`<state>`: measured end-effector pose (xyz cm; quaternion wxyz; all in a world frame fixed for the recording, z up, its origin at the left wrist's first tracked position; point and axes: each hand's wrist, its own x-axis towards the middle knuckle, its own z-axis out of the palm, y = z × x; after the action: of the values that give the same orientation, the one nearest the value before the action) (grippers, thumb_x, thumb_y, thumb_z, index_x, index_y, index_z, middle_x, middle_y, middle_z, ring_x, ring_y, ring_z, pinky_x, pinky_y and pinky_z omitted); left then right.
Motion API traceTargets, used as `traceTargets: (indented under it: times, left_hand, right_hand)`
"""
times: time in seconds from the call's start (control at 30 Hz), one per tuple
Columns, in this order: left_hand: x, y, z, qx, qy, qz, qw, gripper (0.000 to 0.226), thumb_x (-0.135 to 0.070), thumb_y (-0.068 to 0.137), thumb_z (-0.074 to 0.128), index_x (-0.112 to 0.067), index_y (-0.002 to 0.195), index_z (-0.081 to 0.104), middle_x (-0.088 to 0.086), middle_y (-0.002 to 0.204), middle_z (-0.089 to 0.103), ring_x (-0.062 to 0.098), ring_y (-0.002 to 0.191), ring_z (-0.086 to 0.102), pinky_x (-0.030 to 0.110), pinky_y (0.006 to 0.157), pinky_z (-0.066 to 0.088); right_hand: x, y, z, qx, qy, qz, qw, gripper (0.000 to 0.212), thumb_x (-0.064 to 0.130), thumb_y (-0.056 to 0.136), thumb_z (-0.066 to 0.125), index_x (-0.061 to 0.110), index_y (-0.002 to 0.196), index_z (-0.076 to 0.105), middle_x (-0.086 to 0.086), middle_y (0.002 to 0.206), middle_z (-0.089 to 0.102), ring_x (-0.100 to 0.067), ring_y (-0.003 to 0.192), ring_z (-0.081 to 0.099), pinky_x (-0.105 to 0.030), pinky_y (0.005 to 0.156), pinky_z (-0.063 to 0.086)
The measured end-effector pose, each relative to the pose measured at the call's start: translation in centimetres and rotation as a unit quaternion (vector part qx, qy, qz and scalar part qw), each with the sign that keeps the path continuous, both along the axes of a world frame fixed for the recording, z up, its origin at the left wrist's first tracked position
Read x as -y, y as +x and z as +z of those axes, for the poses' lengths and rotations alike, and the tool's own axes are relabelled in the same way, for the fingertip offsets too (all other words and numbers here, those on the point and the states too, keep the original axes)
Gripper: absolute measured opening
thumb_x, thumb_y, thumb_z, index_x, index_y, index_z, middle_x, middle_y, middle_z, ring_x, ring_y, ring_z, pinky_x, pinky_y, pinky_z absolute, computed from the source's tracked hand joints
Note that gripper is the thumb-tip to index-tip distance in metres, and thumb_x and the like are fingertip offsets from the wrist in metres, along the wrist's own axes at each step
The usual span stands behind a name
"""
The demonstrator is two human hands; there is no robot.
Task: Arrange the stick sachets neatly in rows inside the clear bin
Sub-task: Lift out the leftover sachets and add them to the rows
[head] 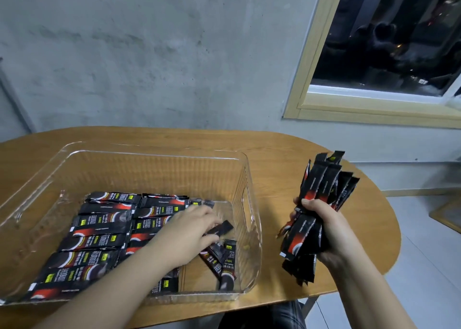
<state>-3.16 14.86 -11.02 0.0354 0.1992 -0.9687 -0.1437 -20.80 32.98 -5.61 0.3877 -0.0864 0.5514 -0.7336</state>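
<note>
A clear ribbed plastic bin stands on the wooden table. Black stick sachets with red and white print lie flat in two rows across its left and middle floor. My left hand reaches into the bin and pinches one black sachet above the bare right part of the floor. Two or three loose sachets lie crooked below it. My right hand is beside the bin, above the table, shut on a thick upright bundle of sachets.
The oval wooden table ends just right of my right hand, with grey floor beyond. A grey concrete wall rises behind it, and a wood-framed dark window sits at the upper right.
</note>
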Motion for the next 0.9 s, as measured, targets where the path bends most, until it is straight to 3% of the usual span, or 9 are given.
traceTargets:
  times: [0.1, 0.17, 0.23, 0.3, 0.47, 0.63, 0.8, 0.9]
  left_hand:
    - [0.6, 0.2, -0.5, 0.017, -0.033, 0.037, 0.999, 0.052, -0.048, 0.094, 0.043, -0.033, 0.143, 0.03, -0.013, 0.151, 0.022, 0.011, 0.143, 0.009, 0.032, 0.116, 0.009]
    - [1.0, 0.6, -1.2, 0.057, -0.033, 0.05, 0.997, 0.056, -0.053, 0.094, 0.038, -0.034, 0.145, 0.025, -0.012, 0.155, 0.014, 0.011, 0.145, -0.001, 0.035, 0.117, -0.003]
    - [1.7, 0.9, -1.9, 0.085, -0.015, 0.064, 0.994, 0.056, -0.056, 0.094, 0.035, -0.037, 0.145, 0.023, -0.013, 0.156, 0.01, 0.01, 0.145, -0.005, 0.037, 0.117, -0.009]
    - [2.3, 1.2, -2.2, 0.089, -0.003, 0.069, 0.994, 0.054, -0.058, 0.093, 0.034, -0.041, 0.143, 0.023, -0.015, 0.155, 0.009, 0.008, 0.144, -0.006, 0.038, 0.117, -0.011]
    - [4.0, 1.8, -2.1, 0.085, -0.004, 0.084, 0.993, 0.048, -0.057, 0.094, 0.034, -0.045, 0.14, 0.027, -0.018, 0.154, 0.011, 0.005, 0.144, -0.006, 0.038, 0.117, -0.011]
    - [5.2, 2.0, -1.9, 0.075, -0.017, 0.101, 0.992, 0.047, -0.056, 0.095, 0.032, -0.042, 0.14, 0.029, -0.016, 0.154, 0.013, 0.007, 0.144, -0.007, 0.034, 0.114, -0.013]
    - [5.3, 2.0, -2.1, 0.066, -0.009, 0.09, 0.994, 0.088, -0.079, 0.067, -0.004, -0.044, 0.14, 0.029, -0.017, 0.155, 0.01, 0.004, 0.143, -0.012, 0.028, 0.109, -0.018]
    - [5.1, 1.9, -1.5, 0.056, 0.0, 0.091, 0.994, 0.088, -0.073, 0.066, -0.008, -0.044, 0.142, 0.025, -0.017, 0.155, 0.008, 0.002, 0.141, -0.015, 0.027, 0.109, -0.019]
  right_hand:
    - [1.0, -1.3, -2.4, 0.067, 0.023, 0.052, 0.996, 0.023, 0.009, 0.074, 0.063, 0.0, 0.096, 0.061, -0.013, 0.07, 0.058, -0.022, 0.057, 0.059, -0.035, 0.049, 0.054]
    - [1.7, -1.9, -3.8, 0.102, 0.032, 0.092, 0.99, 0.045, 0.015, 0.055, 0.08, 0.001, 0.094, 0.063, -0.014, 0.069, 0.06, -0.024, 0.056, 0.06, -0.035, 0.05, 0.054]
    - [2.5, -2.5, -5.0, 0.125, 0.035, 0.128, 0.983, 0.072, 0.018, 0.029, 0.093, 0.002, 0.093, 0.065, -0.014, 0.07, 0.061, -0.025, 0.055, 0.06, -0.035, 0.049, 0.053]
    - [3.4, -3.0, -6.2, 0.139, 0.031, 0.151, 0.978, 0.081, 0.019, 0.021, 0.094, 0.003, 0.095, 0.064, -0.014, 0.07, 0.061, -0.025, 0.054, 0.06, -0.034, 0.049, 0.052]
    - [6.3, -3.1, -7.7, 0.199, -0.025, 0.203, 0.959, 0.066, 0.015, 0.028, 0.093, 0.005, 0.087, 0.066, -0.012, 0.068, 0.059, -0.024, 0.053, 0.058, -0.034, 0.048, 0.052]
    - [9.8, -3.1, -8.6, 0.223, -0.067, 0.25, 0.94, 0.053, 0.019, 0.047, 0.088, 0.011, 0.092, 0.061, -0.006, 0.07, 0.058, -0.021, 0.06, 0.057, -0.034, 0.065, 0.045]
    - [12.6, -4.0, -8.4, 0.213, -0.069, 0.248, 0.943, 0.055, 0.02, 0.035, 0.092, 0.009, 0.084, 0.069, -0.008, 0.068, 0.061, -0.023, 0.055, 0.06, -0.031, 0.057, 0.051]
    - [13.1, -4.3, -8.8, 0.21, -0.068, 0.254, 0.942, 0.053, 0.023, 0.035, 0.092, 0.009, 0.081, 0.071, -0.009, 0.07, 0.062, -0.022, 0.057, 0.059, -0.03, 0.058, 0.05]
